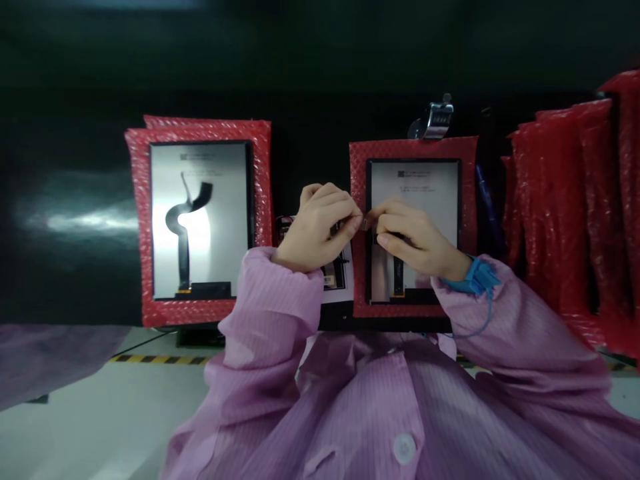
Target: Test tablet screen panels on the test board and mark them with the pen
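Note:
My left hand (pixel 323 227) is closed in a pinch at the left edge of the right-hand display panel (pixel 440 233). Whatever lies between its fingertips is too small to make out. Facing it, my right hand (pixel 415 237) pinches the panel's flex cable (pixel 399 273), which rises from the lower edge and passes under the fingers. A small brownish end shows between the two hands. The panel lies on a red bubble-wrap bag (pixel 415 149). To the left, another display panel (pixel 225 220) rests on red bubble wrap (pixel 200 312), its black flex cable (pixel 183 257) curling across its silvery back.
A metal tally counter (pixel 439 120) stands behind the right panel. A blue pen (pixel 487 200) lies beside it. Several red bubble-wrap bags (pixel 560 213) stand at the right. Between the panels, dark parts and a white sheet (pixel 343 293) are partly covered by my left arm.

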Demonstrator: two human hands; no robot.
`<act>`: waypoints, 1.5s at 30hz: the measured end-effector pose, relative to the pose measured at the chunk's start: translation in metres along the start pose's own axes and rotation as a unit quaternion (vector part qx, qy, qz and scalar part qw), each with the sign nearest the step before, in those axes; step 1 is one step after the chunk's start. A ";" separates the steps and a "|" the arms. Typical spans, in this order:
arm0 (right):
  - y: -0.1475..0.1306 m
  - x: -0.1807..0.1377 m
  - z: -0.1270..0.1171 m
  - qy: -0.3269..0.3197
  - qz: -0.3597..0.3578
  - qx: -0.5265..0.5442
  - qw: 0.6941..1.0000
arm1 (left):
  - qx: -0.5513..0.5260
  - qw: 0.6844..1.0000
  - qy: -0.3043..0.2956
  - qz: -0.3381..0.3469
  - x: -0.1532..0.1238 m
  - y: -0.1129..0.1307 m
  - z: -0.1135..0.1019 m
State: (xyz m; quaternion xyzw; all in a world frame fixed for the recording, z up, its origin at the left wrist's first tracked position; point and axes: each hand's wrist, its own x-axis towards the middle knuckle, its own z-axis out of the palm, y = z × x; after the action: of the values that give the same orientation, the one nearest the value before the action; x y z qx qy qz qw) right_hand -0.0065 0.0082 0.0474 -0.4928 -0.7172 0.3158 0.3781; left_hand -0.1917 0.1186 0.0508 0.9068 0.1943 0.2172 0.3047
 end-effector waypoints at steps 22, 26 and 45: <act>0.007 0.001 0.007 0.029 -0.010 -0.061 0.998 | 0.044 0.998 -0.002 0.044 -0.004 0.001 0.001; 0.007 0.001 0.006 0.027 -0.006 -0.062 0.998 | 0.046 0.998 -0.016 0.032 -0.003 0.002 0.002; 0.009 0.002 0.010 0.011 0.012 -0.063 0.998 | 0.062 0.998 -0.003 0.030 -0.004 0.002 0.007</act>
State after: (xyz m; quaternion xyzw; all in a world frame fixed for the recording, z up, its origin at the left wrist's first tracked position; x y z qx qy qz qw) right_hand -0.0109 0.0116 0.0356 -0.5273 -0.7256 0.2690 0.3509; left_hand -0.1912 0.1118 0.0459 0.9301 0.1788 0.2111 0.2418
